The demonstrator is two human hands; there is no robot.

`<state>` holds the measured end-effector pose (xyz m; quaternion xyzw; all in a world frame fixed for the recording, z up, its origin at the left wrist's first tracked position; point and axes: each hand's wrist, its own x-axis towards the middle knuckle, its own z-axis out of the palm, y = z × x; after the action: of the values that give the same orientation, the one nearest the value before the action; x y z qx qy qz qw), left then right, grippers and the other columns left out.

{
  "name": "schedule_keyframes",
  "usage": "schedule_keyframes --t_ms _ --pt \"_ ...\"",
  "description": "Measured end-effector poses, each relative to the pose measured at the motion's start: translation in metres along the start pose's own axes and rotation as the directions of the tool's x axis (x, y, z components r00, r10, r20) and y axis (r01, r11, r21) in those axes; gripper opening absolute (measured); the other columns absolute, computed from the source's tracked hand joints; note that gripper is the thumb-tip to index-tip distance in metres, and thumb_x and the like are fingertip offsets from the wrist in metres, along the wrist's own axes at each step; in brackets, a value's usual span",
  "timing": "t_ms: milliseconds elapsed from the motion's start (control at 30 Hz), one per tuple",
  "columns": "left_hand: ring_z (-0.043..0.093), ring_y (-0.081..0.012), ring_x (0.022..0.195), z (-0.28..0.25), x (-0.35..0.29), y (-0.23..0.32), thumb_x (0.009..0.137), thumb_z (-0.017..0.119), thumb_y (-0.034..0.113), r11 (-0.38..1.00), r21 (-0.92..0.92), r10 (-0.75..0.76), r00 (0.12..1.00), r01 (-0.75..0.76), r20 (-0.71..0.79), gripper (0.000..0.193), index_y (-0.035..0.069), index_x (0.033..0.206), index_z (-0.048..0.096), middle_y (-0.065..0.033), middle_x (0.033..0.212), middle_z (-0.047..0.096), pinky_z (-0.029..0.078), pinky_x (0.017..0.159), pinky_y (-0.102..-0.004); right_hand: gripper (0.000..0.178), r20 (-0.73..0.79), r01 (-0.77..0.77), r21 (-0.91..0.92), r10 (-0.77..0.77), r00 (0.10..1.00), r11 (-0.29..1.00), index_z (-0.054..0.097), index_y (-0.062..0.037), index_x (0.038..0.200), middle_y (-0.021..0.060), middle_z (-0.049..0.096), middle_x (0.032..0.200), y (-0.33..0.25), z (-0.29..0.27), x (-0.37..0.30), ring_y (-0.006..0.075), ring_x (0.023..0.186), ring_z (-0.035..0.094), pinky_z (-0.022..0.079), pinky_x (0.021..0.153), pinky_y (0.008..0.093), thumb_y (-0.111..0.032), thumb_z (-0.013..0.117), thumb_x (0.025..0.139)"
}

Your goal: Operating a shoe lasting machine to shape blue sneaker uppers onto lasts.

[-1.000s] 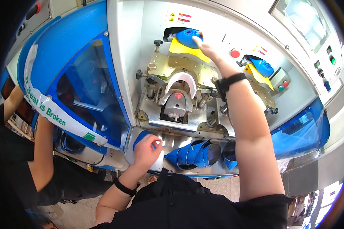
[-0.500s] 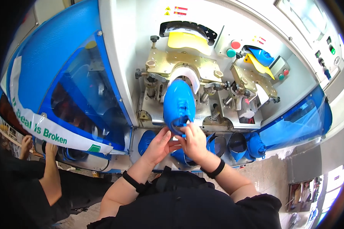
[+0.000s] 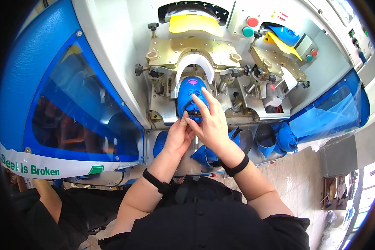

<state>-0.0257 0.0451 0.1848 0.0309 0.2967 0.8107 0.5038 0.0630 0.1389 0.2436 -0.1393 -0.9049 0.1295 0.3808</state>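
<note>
A blue shoe upper (image 3: pixel 190 91) sits toe-forward in the middle station of the machine, below a curved white pad (image 3: pixel 195 63) and a brass-coloured plate (image 3: pixel 221 51). On its toe shows a pink mark. My left hand (image 3: pixel 180 135) pinches the upper's near end, its thumb up against the collar. The fingers of my right hand (image 3: pixel 211 121) are spread, the longer ones lying over the upper's lacing area and the thumb near my left thumb. Both hands partly hide the collar.
Several blue uppers (image 3: pixel 286 137) stand along the ledge below. The right station holds a grey form (image 3: pixel 272 94) under another brass plate. Red and green buttons (image 3: pixel 248 31) sit behind. At left is a blue windowed panel (image 3: pixel 75 104); beyond it, a co-worker's arm (image 3: pixel 49 199).
The upper has gone down and slightly back toward the white pad, and a pink mark now shows on its toe. My right fingers have spread out over it. The view has shifted.
</note>
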Motion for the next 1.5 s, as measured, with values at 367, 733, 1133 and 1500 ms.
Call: schedule_keyframes --t_ms 367,733,1133,1500 --pt "0.061 -0.0103 0.090 0.005 0.006 -0.005 0.100 0.052 0.033 1.000 0.013 0.012 0.995 -0.011 -0.098 0.029 0.011 0.118 0.054 0.0008 0.101 0.060 0.053 0.080 -0.0279 0.041 0.132 0.004 0.050 -0.011 0.991 0.999 0.058 -0.0159 0.125 0.0166 0.051 0.129 0.011 0.020 0.007 0.0438 0.123 0.045 0.044 0.100 0.0470 -0.028 0.066 0.087" --pt "0.068 -0.0210 0.088 -0.017 0.017 -0.011 0.096 0.059 0.036 0.997 -0.079 -0.011 1.000 0.010 -0.014 0.039 0.003 0.115 0.055 -0.0098 0.103 0.066 0.058 0.073 -0.0289 0.032 -0.194 0.339 0.217 -0.300 0.934 0.915 0.066 -0.0034 0.096 0.0119 0.055 0.092 -0.044 -0.059 0.008 0.0297 0.081 0.052 0.044 0.071 0.0417 -0.009 0.061 0.065" --pt "0.068 -0.0269 0.094 0.008 0.008 -0.001 0.093 0.061 0.041 0.991 0.136 0.001 0.989 0.019 -0.149 0.048 0.000 0.116 0.055 -0.0133 0.106 0.066 0.058 0.076 -0.0291 0.012 -0.651 0.514 0.240 -0.256 0.715 0.824 0.059 -0.0253 0.084 -0.0067 0.041 0.081 -0.140 -0.154 -0.015 0.0068 0.075 0.045 0.048 0.079 0.0397 -0.034 0.067 0.083" --pt "0.070 -0.0277 0.089 0.007 0.006 -0.007 0.094 0.059 0.041 0.990 0.143 0.042 0.983 -0.016 -0.177 0.045 -0.001 0.109 0.058 -0.0149 0.102 0.068 0.059 0.070 -0.0298 0.015 -0.691 0.564 0.270 -0.251 0.678 0.780 0.050 -0.0242 0.077 -0.0089 0.037 0.071 -0.073 -0.184 -0.034 0.0098 0.071 0.037 0.030 0.070 0.0323 -0.028 0.054 0.091"
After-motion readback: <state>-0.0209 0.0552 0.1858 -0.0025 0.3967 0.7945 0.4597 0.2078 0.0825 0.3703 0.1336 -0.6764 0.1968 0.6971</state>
